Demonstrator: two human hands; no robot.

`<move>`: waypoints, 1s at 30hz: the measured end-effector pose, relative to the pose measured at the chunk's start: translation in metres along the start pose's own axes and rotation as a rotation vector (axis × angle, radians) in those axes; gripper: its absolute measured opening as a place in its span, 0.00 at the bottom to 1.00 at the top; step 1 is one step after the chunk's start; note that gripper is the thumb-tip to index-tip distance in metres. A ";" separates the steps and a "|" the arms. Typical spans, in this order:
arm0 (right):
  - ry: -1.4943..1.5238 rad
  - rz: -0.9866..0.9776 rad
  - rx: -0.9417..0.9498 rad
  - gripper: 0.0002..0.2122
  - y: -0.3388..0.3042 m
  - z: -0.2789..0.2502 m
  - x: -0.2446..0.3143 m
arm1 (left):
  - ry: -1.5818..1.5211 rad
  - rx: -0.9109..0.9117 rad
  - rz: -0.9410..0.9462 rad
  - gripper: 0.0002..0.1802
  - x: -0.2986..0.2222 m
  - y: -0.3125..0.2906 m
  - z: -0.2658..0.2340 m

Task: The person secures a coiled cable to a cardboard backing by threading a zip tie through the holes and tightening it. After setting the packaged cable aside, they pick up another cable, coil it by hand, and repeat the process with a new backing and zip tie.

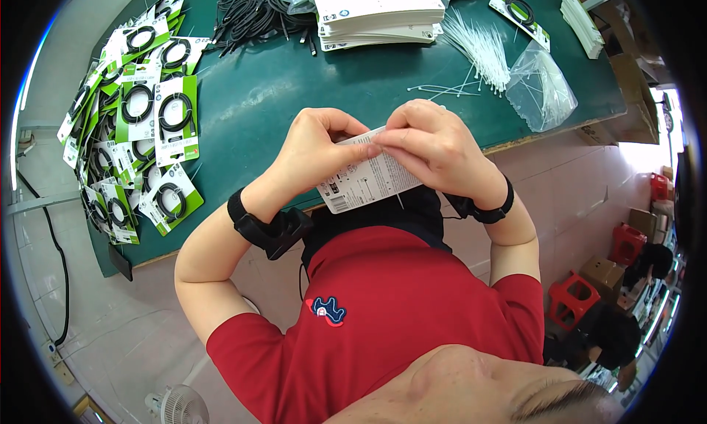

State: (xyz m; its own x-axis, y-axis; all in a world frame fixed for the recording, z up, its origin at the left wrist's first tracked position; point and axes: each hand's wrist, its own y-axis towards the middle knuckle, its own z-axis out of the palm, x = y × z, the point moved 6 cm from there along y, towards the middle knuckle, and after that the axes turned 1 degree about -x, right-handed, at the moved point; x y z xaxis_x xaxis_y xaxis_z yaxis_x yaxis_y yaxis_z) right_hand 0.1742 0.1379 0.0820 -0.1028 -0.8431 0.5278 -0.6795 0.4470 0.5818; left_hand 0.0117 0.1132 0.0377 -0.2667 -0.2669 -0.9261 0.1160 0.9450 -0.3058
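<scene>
My left hand is closed on a printed packaging card, thumb across its upper part. The card's white back, with fine print and a barcode, faces up and tilts over the table's near edge. Against the card's upper right, my right hand has its thumb and fingertips pinched together. Whatever lies between those fingertips is too small or hidden to make out. A thin white strip sticks out below the card, looking like a cable tie's tail. The card's front is out of sight.
On the green table, carded black cables are heaped at the left. At the back lie loose black cables and stacked cards. White cable ties, a clear bag and another carded cable are at right.
</scene>
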 end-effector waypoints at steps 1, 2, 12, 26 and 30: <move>0.038 0.024 -0.038 0.11 0.000 -0.001 -0.001 | 0.015 -0.005 0.006 0.16 0.000 -0.001 0.000; 0.037 0.023 -0.037 0.11 0.000 -0.002 -0.001 | 0.014 -0.006 0.007 0.16 0.000 -0.002 -0.001; -0.124 -0.060 0.046 0.10 -0.005 0.001 0.011 | 0.107 -0.041 0.048 0.14 -0.004 -0.007 0.000; 0.490 0.334 0.078 0.06 -0.019 -0.030 -0.014 | 0.979 -0.190 1.209 0.09 -0.012 -0.078 0.042; 0.196 0.000 0.183 0.05 -0.015 0.007 -0.013 | 0.983 -0.140 1.284 0.09 0.003 -0.075 0.054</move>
State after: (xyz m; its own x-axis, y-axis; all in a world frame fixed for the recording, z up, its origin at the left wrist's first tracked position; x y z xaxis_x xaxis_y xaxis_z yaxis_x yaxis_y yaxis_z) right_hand 0.1804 0.1403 0.0619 0.0277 -0.7609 0.6482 -0.8016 0.3706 0.4692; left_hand 0.0544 0.0312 0.0463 -0.5504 0.8342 -0.0340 0.6639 0.4620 0.5880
